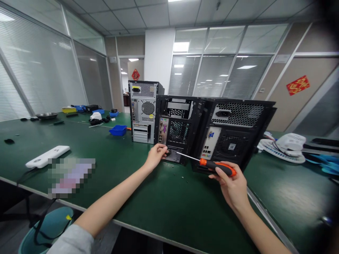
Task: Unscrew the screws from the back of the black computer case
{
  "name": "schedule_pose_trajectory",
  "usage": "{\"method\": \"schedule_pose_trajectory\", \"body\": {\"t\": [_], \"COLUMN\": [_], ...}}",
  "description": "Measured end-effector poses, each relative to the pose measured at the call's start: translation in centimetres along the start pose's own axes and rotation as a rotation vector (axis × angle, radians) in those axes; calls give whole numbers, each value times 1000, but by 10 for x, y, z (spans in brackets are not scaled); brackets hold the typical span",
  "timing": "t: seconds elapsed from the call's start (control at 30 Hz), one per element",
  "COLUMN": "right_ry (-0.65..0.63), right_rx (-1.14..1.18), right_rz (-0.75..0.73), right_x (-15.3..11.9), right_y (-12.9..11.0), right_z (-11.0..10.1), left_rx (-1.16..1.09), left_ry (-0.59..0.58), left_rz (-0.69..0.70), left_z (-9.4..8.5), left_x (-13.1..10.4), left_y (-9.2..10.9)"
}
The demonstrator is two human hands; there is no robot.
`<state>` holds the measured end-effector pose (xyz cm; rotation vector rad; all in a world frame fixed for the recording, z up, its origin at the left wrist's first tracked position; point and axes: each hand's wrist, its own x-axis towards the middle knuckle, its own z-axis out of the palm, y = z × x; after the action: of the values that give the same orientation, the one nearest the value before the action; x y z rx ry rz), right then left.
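Three computer cases stand with their backs toward me: a silver-backed case (144,113) at left, a black middle case (194,120) and a larger black case (235,137) at right. My left hand (156,155) is at the lower back of the middle case, fingers pinched; whatever they hold is too small to name. An orange and black screwdriver (217,166) is gripped in my right hand (234,183), in front of the right case. Its shaft points left, and the tip is near the middle case's lower slots, close to my left fingertips.
On the green table (148,204) lie a white power bank (47,156), a blurred flat item (71,178) and tiny bits. A blue tray (118,130) sits behind at left, a white fan (290,144) at right. Below the left edge is a teal bin (50,225).
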<state>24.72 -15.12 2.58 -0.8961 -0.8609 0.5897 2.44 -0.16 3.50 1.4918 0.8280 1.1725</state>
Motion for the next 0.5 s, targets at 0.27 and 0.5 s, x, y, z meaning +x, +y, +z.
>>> {"method": "schedule_pose_trajectory", "body": {"t": [0.27, 0.5], "right_ry": [90, 46], "right_rx": [194, 226], "right_rz": [213, 228], "right_x": [13, 19], "right_y": [-4, -1], "right_z": [-12, -19], "left_rx": [599, 886], "left_ry": [176, 292], "left_rz": [709, 885], "left_z": [18, 65], "left_x": [28, 60], "left_y": [62, 88]}}
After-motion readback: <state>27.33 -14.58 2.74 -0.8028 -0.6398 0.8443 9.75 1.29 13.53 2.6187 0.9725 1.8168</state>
